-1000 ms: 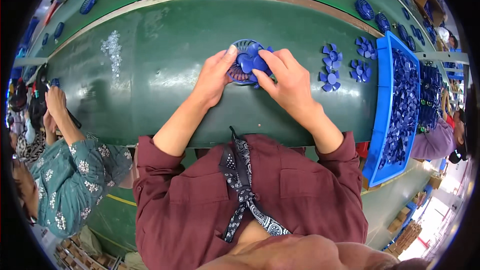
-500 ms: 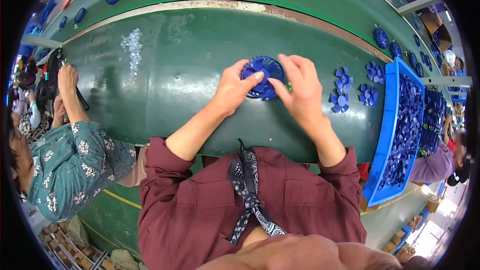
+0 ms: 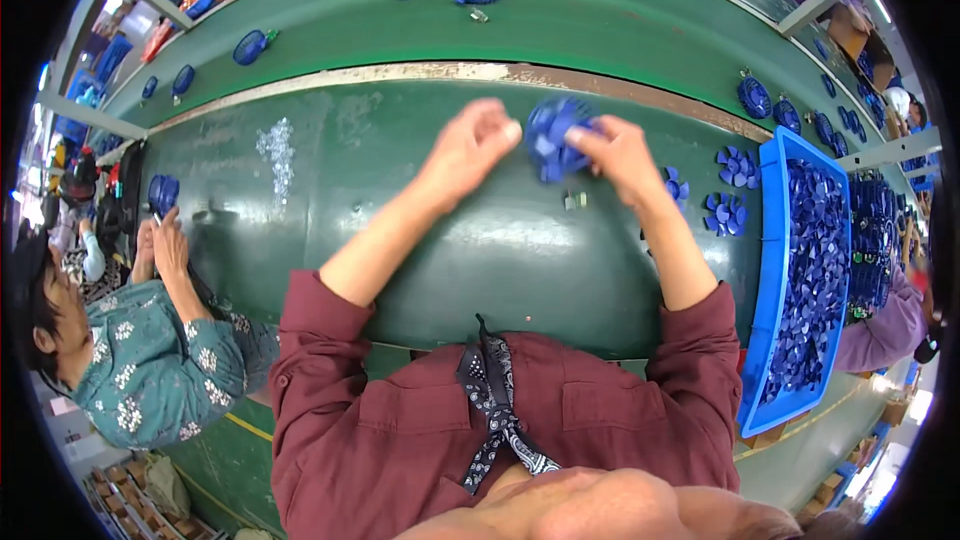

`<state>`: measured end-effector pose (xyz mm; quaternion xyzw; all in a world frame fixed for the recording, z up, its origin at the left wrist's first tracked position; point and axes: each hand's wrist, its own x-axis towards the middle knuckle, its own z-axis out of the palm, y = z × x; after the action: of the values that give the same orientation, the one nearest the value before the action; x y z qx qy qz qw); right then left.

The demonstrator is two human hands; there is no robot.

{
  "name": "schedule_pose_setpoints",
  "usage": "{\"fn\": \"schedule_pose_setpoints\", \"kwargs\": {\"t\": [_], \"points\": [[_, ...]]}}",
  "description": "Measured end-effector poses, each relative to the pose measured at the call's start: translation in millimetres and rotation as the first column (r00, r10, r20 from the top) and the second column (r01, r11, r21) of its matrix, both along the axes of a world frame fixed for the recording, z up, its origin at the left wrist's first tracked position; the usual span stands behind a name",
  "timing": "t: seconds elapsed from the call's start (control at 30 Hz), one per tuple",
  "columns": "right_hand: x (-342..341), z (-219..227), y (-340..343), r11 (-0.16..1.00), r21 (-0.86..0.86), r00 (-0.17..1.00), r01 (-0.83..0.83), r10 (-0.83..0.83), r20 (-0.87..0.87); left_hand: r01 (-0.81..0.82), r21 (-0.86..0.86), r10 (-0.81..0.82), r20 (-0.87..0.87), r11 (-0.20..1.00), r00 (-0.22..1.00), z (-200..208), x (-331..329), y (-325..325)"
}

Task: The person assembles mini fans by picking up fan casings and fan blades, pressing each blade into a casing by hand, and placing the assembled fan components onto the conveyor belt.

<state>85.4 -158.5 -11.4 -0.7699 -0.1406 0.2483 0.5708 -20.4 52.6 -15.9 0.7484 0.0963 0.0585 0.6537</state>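
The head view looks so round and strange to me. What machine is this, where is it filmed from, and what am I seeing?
No machine is working here: these are a person's bare hands. A wide fisheye camera worn on the head looks down, so straight edges bend.

The right hand holds a round, slatted blue plastic housing, blurred. The left hand is just beside it, half open.

On the dark green tabletop lie loose blue plastic fan blades and, further left, a scatter of small clear-looking pieces. At the right, a long bright blue tray is full of similar blades. At the far left sits another person in a teal flowered shirt.
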Motion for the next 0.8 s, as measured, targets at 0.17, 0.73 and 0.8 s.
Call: {"fn": "schedule_pose_setpoints", "kwargs": {"t": [0.17, 0.73, 0.8], "points": [[29, 6, -60, 0.945, 0.065, 0.938, 0.319, -0.325, 0.118, -0.319, 0.755, 0.073, 0.341, 0.573, 0.937, -12, 130, 70], [-23, -14, -104, 0.751, -0.576, 0.580, 0.323, 0.324, 0.748, -0.190, 0.976, -0.395, 0.216, 0.104, 0.893, 28, 131, 7], [-23, -9, -99, 0.777, -0.531, 0.542, 0.338, 0.301, 0.785, -0.074, 0.993, -0.456, 0.110, 0.097, 0.883, 41, 67, -9]]}}
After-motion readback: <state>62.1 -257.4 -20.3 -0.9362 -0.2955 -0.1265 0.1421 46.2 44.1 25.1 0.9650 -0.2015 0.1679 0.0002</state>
